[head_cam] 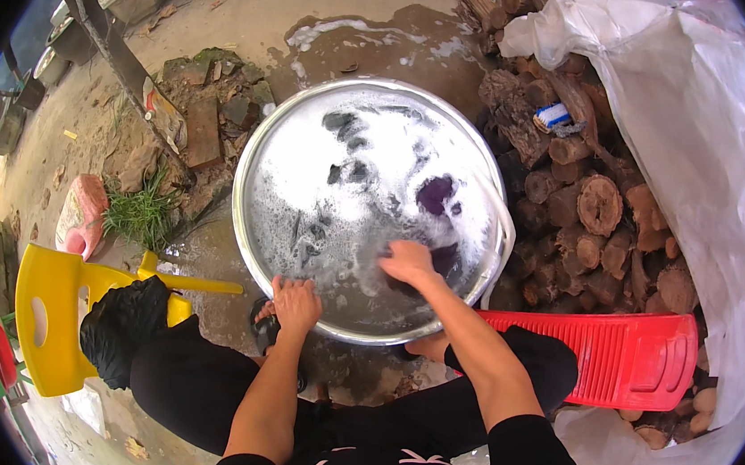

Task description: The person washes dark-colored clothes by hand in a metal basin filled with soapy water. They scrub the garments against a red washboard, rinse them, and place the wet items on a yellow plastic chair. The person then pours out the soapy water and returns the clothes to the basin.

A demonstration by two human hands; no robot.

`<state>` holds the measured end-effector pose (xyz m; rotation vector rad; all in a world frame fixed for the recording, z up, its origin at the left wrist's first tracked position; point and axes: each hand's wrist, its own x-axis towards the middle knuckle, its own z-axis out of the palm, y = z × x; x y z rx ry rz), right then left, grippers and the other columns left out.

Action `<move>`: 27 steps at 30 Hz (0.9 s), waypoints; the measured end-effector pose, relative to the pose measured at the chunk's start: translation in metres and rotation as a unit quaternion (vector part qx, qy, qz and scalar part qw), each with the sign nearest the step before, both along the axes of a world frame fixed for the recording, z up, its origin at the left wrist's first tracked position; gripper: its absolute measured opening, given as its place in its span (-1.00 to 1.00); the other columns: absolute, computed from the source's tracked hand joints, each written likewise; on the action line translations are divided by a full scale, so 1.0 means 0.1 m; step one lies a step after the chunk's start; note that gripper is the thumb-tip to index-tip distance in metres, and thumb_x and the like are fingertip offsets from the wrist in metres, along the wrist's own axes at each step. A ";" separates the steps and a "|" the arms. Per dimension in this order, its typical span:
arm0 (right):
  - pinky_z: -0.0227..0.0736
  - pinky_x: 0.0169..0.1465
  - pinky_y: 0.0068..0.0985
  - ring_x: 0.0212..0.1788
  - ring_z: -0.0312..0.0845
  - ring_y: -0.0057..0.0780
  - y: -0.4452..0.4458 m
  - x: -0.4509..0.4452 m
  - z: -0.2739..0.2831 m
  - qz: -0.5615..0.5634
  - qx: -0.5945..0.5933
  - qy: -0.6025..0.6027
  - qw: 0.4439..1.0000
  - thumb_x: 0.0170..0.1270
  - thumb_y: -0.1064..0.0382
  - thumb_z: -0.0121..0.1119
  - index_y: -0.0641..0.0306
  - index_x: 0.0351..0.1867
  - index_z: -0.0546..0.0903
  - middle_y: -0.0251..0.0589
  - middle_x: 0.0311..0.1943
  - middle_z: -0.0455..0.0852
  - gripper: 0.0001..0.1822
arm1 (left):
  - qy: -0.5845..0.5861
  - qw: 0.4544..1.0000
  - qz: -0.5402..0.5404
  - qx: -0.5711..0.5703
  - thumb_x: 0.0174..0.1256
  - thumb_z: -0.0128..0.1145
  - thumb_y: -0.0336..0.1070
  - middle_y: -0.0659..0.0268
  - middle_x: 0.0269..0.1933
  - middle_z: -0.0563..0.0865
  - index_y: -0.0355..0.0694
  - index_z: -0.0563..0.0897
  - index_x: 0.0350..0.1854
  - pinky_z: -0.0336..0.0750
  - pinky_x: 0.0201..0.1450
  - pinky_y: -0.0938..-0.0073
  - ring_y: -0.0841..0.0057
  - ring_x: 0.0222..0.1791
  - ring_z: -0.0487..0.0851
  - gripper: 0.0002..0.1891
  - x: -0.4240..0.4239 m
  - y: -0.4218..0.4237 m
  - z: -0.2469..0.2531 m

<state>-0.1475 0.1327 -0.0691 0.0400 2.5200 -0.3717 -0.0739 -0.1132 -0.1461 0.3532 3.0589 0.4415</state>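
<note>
A round metal basin point(241, 247) sits on the wet ground between my knees, full of sudsy water. White foam point(301, 138) covers much of the surface, and dark cloth point(435, 195) shows through it at the right. My left hand point(296, 302) holds the near-left rim, its fingers curled over the edge. Inside the basin, right of centre, my right hand point(408, 261) is at the water's surface, slightly blurred, with its fingers bent. Dark cloth lies close beside it; whether the fingers hold any is hidden. A white hose point(503, 238) hangs along the basin's right rim.
A red plastic washboard point(616, 357) lies to the right, below stacked firewood point(575, 218) with a blue-and-white brush point(553, 117) on it. Plastic sheeting point(705, 130) drapes the pile. At left are a yellow plastic chair point(44, 328), a black plastic bag point(124, 330) and a pink container point(83, 215).
</note>
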 end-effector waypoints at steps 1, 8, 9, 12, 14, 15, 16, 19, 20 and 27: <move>0.55 -0.19 -0.32 -0.27 0.68 -0.20 -0.16 0.01 0.01 -0.024 -0.044 0.040 0.998 0.05 0.10 0.12 0.20 -0.32 0.68 -0.08 -0.34 0.73 -0.73 | -0.003 1.000 -0.005 -0.009 -0.03 0.16 -0.31 0.14 -0.40 0.71 -0.21 0.68 -0.44 0.18 0.30 0.10 0.22 -0.25 0.63 -0.86 -0.02 0.02 0.01; 0.49 0.00 -0.23 -0.08 0.59 -0.04 -0.50 0.12 0.06 -0.072 -0.419 0.106 0.899 0.07 0.30 0.27 0.24 0.21 0.38 0.13 -0.04 0.53 -0.39 | -0.036 0.999 0.010 -0.031 -0.02 0.16 -0.29 0.14 -0.47 0.70 -0.19 0.67 -0.41 0.16 0.31 0.12 0.23 -0.24 0.64 -0.86 0.01 -0.01 0.03; 0.49 0.03 -0.21 -0.03 0.57 -0.06 -0.30 0.13 -0.21 -0.041 -0.325 0.245 0.913 0.09 0.31 0.24 0.25 0.15 0.42 0.07 -0.01 0.56 -0.47 | -0.061 0.997 0.017 -0.037 -0.02 0.15 -0.29 0.14 -0.48 0.69 -0.18 0.66 -0.40 0.15 0.31 0.12 0.23 -0.24 0.64 -0.86 -0.01 0.04 0.08; 0.42 0.17 -0.14 0.14 0.49 -0.05 -0.04 0.29 -0.37 0.021 -0.016 -0.074 0.997 -0.06 0.13 0.32 0.21 0.12 0.47 -0.05 0.08 0.57 -0.37 | -0.101 0.994 0.025 -0.022 0.05 0.19 -0.17 0.16 -0.12 0.67 -0.10 0.54 0.10 0.11 0.33 0.09 0.25 -0.05 0.61 -0.52 -0.02 0.04 0.22; 0.40 0.18 -0.09 0.10 0.54 -0.05 -0.07 0.67 -0.66 0.084 0.038 0.033 0.995 -0.01 0.08 0.27 0.22 0.07 0.56 -0.02 0.05 0.62 -0.45 | -0.085 0.996 -0.001 -0.031 0.07 0.23 -0.10 0.20 0.08 0.59 -0.01 0.41 0.31 0.08 0.35 0.08 0.28 0.04 0.57 -0.34 0.00 -0.02 0.15; 0.41 0.18 -0.13 0.08 0.56 -0.05 -0.12 0.77 -0.65 0.105 0.060 0.076 0.990 0.02 0.06 0.25 0.23 0.02 0.60 0.00 0.04 0.64 -0.50 | -0.089 0.995 -0.006 -0.039 0.07 0.23 -0.10 0.21 0.07 0.60 0.00 0.42 0.30 0.08 0.34 0.08 0.28 0.04 0.58 -0.35 -0.01 -0.03 0.15; 0.41 0.18 -0.15 0.08 0.56 -0.05 -0.17 0.76 -0.70 0.093 0.035 0.014 0.995 0.05 0.06 0.23 0.25 -0.02 0.62 0.02 0.02 0.65 -0.53 | -0.094 0.994 -0.012 -0.047 0.07 0.23 -0.10 0.21 0.05 0.61 0.01 0.43 0.30 0.07 0.34 0.08 0.28 0.03 0.58 -0.35 0.00 -0.04 0.16; 0.42 0.14 -0.22 0.07 0.56 -0.03 -0.27 0.69 -0.77 0.046 -0.052 -0.103 0.992 0.13 0.05 0.17 0.32 -0.12 0.66 0.08 -0.04 0.67 -0.60 | -0.121 0.990 -0.022 -0.064 0.04 0.27 -0.09 0.23 0.00 0.63 0.01 0.44 0.28 0.05 0.34 0.06 0.30 0.02 0.59 -0.34 -0.02 -0.01 0.15; 0.43 0.11 -0.22 0.05 0.57 -0.01 -0.28 0.66 -0.76 0.024 -0.093 -0.095 0.991 0.16 0.05 0.15 0.34 -0.13 0.66 0.10 -0.05 0.67 -0.60 | -0.127 0.990 -0.023 -0.059 0.03 0.29 -0.08 0.22 -0.02 0.63 0.01 0.44 0.27 0.04 0.34 0.05 0.30 0.01 0.59 -0.34 -0.04 0.00 0.15; 0.43 -0.29 -0.27 -0.40 0.59 -0.04 -0.41 0.35 1.12 -0.065 -0.308 0.124 0.941 0.27 0.06 0.13 0.39 -0.35 0.62 0.07 -0.45 0.67 -0.65 | -0.087 0.943 0.093 0.308 -0.03 0.39 -0.19 0.05 0.14 0.55 -0.06 0.37 0.34 0.32 0.20 0.10 0.18 0.18 0.49 -0.22 0.02 0.54 0.14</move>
